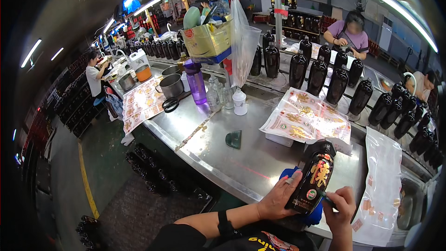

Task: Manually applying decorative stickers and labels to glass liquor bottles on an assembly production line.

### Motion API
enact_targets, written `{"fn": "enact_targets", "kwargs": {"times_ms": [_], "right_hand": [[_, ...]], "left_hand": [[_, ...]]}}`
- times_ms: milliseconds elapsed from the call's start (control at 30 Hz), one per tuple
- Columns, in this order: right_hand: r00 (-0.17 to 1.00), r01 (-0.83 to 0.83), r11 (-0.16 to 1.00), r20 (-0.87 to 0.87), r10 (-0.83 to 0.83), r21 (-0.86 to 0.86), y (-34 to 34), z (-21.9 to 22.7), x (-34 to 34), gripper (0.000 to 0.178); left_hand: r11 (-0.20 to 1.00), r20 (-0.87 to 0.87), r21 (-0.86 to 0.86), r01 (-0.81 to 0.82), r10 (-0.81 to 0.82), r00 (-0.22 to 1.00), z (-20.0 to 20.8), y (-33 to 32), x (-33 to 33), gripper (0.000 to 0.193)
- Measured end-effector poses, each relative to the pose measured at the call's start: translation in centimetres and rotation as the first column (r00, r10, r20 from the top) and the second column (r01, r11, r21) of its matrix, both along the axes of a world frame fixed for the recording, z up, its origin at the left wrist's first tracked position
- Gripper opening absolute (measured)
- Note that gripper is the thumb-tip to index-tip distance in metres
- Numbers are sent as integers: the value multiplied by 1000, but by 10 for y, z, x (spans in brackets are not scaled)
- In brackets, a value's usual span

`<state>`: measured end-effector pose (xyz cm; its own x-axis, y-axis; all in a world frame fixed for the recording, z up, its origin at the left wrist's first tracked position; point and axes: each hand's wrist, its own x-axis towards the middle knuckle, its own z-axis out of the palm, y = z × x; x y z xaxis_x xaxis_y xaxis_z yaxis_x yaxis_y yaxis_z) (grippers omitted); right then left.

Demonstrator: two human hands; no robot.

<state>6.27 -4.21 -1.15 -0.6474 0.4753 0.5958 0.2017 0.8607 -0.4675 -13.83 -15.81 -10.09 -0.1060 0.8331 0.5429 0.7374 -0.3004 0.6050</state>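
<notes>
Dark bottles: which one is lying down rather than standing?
The labelled bottle at the near table edge, held between the left hand and right hand. The other bottles stand upright in rows behind.

The right hand (341, 204) covers the lower right edge of the dark glossy labelled bottle (312, 179), and its forearm is cut off by the frame at six o'clock. A blue cloth (290, 173) lies mostly hidden beneath the bottle. The thin tool in the right fingers is too small to identify
</notes>
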Motion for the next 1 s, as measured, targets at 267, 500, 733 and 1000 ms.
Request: {"fn": "enact_targets", "kwargs": {"times_ms": [267,500,733,1000], "right_hand": [[956,-279,944,-137,258,-175,1,-7,-7,32],[877,-480,876,-18,480,-37,-10,0,-3,29],[979,-129,643,-201,-40,-755,-8,-19,0,24],[936,-222,461,-320,-144,-859,-1,-50,-4,20]], "left_hand": [[1000,34,-12,20,-20,999,-2,0,0,112],[1000,0,1,4,-4,1000,-1,-1,0,112],[999,34,-32,20,-19,999,0,-1,-1,112],[999,51,-38,21,-19,999,-2,0,-1,113]]}}
